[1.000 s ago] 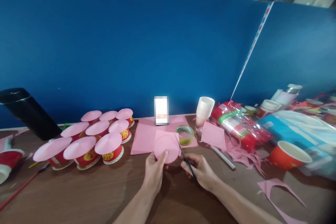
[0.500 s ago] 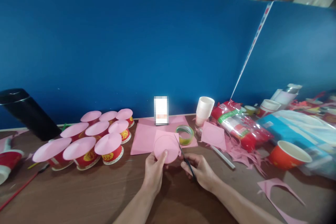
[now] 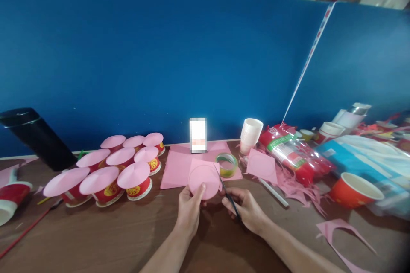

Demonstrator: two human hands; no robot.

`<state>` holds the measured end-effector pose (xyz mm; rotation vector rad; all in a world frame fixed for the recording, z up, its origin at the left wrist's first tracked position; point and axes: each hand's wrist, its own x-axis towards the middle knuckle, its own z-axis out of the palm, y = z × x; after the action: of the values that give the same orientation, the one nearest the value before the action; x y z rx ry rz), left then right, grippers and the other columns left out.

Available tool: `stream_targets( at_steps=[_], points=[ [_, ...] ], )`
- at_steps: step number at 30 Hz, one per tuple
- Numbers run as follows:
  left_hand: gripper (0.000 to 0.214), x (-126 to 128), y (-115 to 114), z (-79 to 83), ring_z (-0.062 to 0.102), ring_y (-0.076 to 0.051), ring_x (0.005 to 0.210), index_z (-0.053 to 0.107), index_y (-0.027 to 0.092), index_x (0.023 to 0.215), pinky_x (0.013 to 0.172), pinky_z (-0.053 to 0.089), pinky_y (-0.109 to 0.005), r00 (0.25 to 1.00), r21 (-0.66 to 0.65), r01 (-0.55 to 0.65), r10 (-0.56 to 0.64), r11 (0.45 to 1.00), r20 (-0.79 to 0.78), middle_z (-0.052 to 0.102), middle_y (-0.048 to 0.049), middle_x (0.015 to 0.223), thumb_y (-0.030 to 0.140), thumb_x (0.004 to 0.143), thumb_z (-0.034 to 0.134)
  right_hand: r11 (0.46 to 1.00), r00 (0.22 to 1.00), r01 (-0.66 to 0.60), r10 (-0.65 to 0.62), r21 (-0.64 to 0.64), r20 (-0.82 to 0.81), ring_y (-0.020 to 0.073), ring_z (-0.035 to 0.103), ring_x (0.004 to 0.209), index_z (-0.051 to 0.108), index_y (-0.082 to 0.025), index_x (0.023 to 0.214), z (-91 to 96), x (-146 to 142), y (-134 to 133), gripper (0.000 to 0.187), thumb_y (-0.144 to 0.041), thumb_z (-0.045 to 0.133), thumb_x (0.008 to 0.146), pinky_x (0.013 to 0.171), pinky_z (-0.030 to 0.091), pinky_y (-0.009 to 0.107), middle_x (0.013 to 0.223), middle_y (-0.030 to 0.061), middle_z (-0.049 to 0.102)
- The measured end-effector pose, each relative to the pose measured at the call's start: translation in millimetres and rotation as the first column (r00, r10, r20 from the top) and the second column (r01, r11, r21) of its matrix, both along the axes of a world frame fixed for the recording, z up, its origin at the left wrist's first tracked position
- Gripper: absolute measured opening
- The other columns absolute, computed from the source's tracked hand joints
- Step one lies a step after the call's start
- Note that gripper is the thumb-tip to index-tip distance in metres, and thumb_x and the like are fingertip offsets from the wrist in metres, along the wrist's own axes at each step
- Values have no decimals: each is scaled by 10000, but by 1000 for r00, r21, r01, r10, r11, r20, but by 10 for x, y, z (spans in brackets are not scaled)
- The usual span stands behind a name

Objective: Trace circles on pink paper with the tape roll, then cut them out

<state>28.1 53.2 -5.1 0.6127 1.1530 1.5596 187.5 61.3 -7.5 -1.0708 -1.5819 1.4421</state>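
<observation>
Between thumb and fingers, my left hand [image 3: 189, 211] pinches a piece of pink paper [image 3: 205, 179] marked with a drawn circle. Its lower edge is rounded, while the upper corners are still square. My right hand [image 3: 245, 207] grips black-handled scissors [image 3: 231, 200], whose blades lie along the paper's right edge. Beyond the paper, a roll of green-yellow tape [image 3: 226, 165] rests partly on a stack of pink sheets [image 3: 176, 168]. Right of it lies a pink square [image 3: 261, 166] with a drawn circle.
Red cups topped with pink paper discs [image 3: 99, 179] stand in rows at left, near a black bottle [image 3: 38, 138]. Stacked white cups [image 3: 250, 134], a red bag [image 3: 285, 149], pink scraps [image 3: 301, 190] and an orange cup [image 3: 354, 190] occupy the right. A blue partition [image 3: 192, 51] rises behind.
The whole view shifts slightly, so things appear a little farther right. Both hands keep nearly the same hold on the paper and scissors.
</observation>
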Motion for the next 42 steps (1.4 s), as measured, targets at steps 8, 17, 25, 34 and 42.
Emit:
stream_targets(
  at_steps=[8, 17, 25, 34, 42],
  points=[
    [307, 0, -7, -31, 398, -52, 413, 564, 105, 706, 391, 312, -179, 1000, 5, 20, -20, 1000, 1, 518, 26, 506, 348, 613, 726, 998, 999, -23, 22, 60, 26, 63, 390, 436, 590, -128, 807, -7, 1, 12, 287, -414, 575, 793, 405, 291, 178, 510, -58, 427],
    [268, -2, -12, -46, 390, -47, 391, 538, 129, 652, 376, 308, -164, 1000, 4, 27, -27, 1000, 15, 497, 49, 469, 292, 587, 740, 998, 999, -10, 8, 55, 41, 65, 402, 434, 559, -133, 733, 46, -29, -7, 288, -414, 556, 801, 403, 296, 171, 500, -58, 433],
    [267, 6, -26, 26, 384, -45, 385, 563, 122, 663, 363, 318, -162, 998, -33, 51, -50, 998, 30, 510, 41, 478, 263, 552, 760, 1000, 1000, -1, 1, 31, 7, 64, 415, 430, 580, -129, 793, 16, -24, 27, 291, -420, 577, 783, 404, 309, 168, 514, -53, 460],
    [293, 14, -55, 88, 418, -56, 358, 583, 123, 682, 381, 360, -184, 993, -45, 118, -117, 992, 35, 552, 33, 483, 272, 526, 782, 999, 998, 35, -34, 16, -51, 64, 406, 439, 571, -139, 727, 8, -24, 18, 259, -391, 622, 754, 407, 303, 166, 514, -50, 467],
    [314, 6, -71, 105, 546, -116, 465, 632, 97, 749, 429, 411, -201, 990, -40, 129, -126, 991, 63, 623, -28, 565, 289, 544, 772, 995, 990, 81, -86, -51, -111, 60, 408, 424, 576, -138, 743, 8, -46, 34, 286, -421, 607, 758, 394, 306, 163, 502, -55, 452]
  ],
)
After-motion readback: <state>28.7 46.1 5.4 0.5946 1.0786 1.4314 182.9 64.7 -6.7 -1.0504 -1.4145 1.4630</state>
